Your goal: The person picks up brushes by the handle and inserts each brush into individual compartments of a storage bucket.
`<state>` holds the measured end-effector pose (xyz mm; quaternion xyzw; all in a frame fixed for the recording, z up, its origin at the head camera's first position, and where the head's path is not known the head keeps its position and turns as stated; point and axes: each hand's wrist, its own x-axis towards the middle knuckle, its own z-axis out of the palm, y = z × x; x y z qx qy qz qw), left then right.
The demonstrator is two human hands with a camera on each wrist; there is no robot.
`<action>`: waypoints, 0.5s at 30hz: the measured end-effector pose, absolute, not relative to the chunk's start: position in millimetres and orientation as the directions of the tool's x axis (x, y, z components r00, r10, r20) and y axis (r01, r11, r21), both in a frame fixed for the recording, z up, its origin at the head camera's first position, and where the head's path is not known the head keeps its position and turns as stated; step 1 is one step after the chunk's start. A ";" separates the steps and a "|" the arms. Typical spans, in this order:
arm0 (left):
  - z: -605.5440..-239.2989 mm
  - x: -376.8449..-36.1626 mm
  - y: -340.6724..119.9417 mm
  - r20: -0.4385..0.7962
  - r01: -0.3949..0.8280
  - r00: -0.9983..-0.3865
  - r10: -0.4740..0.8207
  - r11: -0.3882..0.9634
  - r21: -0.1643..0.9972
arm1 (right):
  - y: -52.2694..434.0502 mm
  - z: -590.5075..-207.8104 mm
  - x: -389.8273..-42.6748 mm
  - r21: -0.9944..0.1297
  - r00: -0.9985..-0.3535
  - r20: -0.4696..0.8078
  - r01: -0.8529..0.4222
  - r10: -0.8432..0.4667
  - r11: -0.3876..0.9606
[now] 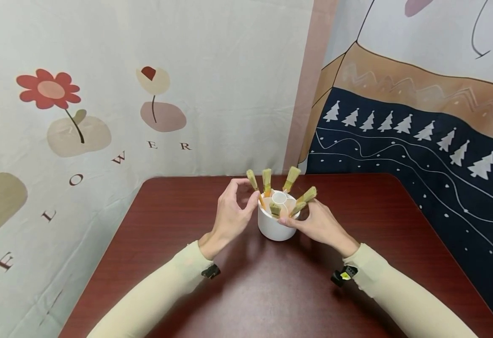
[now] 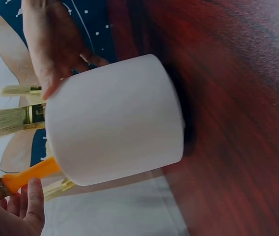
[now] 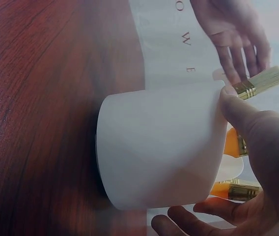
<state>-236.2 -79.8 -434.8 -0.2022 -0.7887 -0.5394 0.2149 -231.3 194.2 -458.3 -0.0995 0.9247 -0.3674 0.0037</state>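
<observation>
Printed cloths are backing the bench (image 1: pixel 187 291); I'm seeing six brushes already standing in the cup (image 1: pixel 273 227), my left hand (image 1: pixel 229 218) pinching one brush (image 1: pixel 254 185), right hand (image 1: pixel 320 225) steadying the rim with relaxed fingers.

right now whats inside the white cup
The white cup holds several brushes standing bristles up, with orange handles, around a small round centre compartment. The cup wall hides the lower handles and the bottom. The left hand pinches one brush.
</observation>
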 end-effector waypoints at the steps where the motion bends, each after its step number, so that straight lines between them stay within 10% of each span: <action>1: -436.0 -236.5 -79.5 0.544 0.540 -0.834 0.091 0.337 0.771 | 194.3 -458.6 -231.4 -0.680 -0.980 0.066 -0.181 -0.186 0.710; 15: -446.5 -244.6 -78.3 0.483 0.502 -0.863 0.146 0.356 0.788 | 194.3 -459.3 -233.5 -0.676 -0.981 0.064 -0.178 -0.185 0.715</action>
